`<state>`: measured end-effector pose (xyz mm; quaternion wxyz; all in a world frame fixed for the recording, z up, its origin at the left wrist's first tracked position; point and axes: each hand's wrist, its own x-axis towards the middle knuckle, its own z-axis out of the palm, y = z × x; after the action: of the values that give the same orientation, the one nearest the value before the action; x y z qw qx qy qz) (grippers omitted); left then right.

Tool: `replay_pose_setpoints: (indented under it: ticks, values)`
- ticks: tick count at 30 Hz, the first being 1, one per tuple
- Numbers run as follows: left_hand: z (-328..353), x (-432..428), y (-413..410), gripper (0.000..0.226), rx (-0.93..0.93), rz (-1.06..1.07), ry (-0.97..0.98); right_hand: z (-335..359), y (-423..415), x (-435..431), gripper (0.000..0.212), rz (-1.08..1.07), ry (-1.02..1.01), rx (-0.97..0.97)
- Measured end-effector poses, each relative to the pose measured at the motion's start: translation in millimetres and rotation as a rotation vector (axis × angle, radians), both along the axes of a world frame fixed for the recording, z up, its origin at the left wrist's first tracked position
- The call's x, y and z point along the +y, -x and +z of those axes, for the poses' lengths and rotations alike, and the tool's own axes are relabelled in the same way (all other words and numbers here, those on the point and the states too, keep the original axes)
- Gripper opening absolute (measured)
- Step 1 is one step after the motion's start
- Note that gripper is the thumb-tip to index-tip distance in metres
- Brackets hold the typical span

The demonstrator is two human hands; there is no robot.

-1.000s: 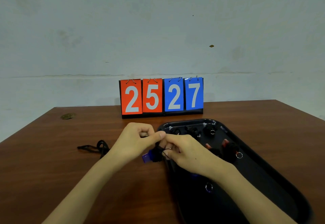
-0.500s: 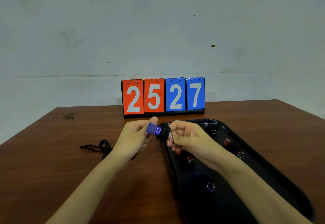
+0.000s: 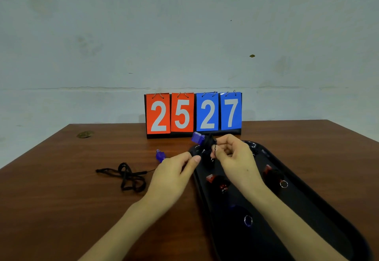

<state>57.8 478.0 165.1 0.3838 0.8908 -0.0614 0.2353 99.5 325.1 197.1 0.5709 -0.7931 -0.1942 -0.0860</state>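
We pinch the whistle [image 3: 198, 137] and its wound cord [image 3: 209, 148] in our right hand [image 3: 235, 158], above the tray's [image 3: 307, 178] far end. Our left hand [image 3: 174, 172] curls just beside it, and we cannot tell whether it grips the cord. A hard tug may knot the cord, or the whistle may slip into the tray.

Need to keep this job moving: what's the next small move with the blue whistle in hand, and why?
Probably draw the left hand leftward to peel one turn off the black cord, bunched around the blue whistle that the right hand pinches over the tray; the left fingertips sit right beside it.
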Motion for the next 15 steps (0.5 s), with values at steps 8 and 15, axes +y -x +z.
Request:
replay_pose_setpoints:
  ticks: [8,15]
  values:
    - [1,-3,5,0.036,-0.095,0.032,-0.147,-7,-1,-2,0.01,-0.151,0.43,-0.292]
    - [14,2,5,0.027,-0.101,0.079,-0.074,-10,0,0,0.008,0.064,0.576,-0.438]
